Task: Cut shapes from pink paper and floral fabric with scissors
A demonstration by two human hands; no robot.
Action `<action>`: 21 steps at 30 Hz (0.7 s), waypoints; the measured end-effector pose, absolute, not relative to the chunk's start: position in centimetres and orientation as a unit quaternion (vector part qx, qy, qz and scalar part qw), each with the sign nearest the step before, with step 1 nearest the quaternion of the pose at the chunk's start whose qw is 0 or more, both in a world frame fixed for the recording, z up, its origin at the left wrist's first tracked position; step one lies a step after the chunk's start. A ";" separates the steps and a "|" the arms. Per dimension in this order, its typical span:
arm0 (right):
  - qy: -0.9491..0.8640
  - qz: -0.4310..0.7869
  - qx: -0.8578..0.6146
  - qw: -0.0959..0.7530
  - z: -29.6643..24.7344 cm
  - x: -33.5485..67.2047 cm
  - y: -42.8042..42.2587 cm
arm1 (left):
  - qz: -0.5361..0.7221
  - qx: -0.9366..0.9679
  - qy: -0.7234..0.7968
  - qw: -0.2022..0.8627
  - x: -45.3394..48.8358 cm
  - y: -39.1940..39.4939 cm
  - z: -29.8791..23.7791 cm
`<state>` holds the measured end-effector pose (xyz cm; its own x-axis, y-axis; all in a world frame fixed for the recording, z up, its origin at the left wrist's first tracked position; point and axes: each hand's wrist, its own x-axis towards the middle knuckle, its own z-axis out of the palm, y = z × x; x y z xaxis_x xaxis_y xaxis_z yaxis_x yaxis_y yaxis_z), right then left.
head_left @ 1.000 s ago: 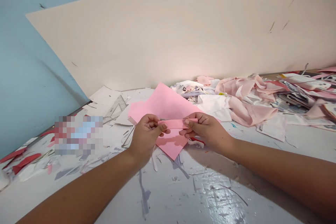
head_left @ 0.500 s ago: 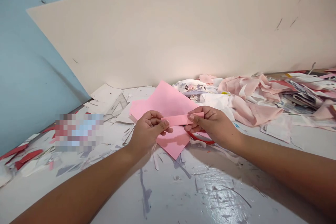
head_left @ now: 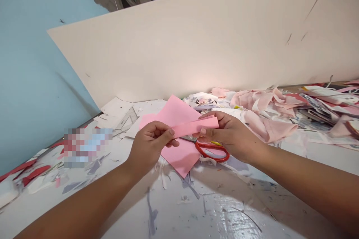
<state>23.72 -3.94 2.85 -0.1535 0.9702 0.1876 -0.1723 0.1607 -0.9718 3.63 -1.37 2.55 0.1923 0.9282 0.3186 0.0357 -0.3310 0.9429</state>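
Observation:
Between my two hands a folded strip of pink paper [head_left: 193,126] is stretched above the table. My left hand [head_left: 153,140] pinches its left end between thumb and fingers. At the right end my right hand [head_left: 224,130] grips it, thumb in front and fingers behind; the layers stand slightly apart there. Beneath lies a larger pink sheet [head_left: 182,158], one corner pointing toward me. Scissors with red handles [head_left: 212,153] rest on that sheet below the strip, their blades partly hidden by my left hand and the strip.
A clear set square [head_left: 126,120] lies on white paper at the left. Pink and white fabric scraps [head_left: 269,119] pile up at the right. Red scraps [head_left: 36,174] are at the far left. A cream board [head_left: 196,52] stands behind the table [head_left: 179,209].
The view has tilted up slightly. The right end of the pink strip has opened into separate layers, and more of the red-handled scissors shows under my right hand.

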 end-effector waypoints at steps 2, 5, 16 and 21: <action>-0.541 0.514 -0.378 0.548 3.2 23.6 -4.4 | 0.508 0.648 0.374 0.425 3.9 -2.0 3.2; -0.526 0.499 -0.392 0.566 3.9 23.7 -5.1 | 0.511 0.660 0.365 0.413 4.4 -3.0 4.4; -0.516 0.463 -0.372 0.618 6.8 24.9 -7.1 | 0.529 0.664 0.317 0.423 5.7 -5.2 7.7; -0.520 0.457 -0.360 0.625 7.3 25.2 -7.4 | 0.541 0.672 0.317 0.395 6.1 -5.5 8.1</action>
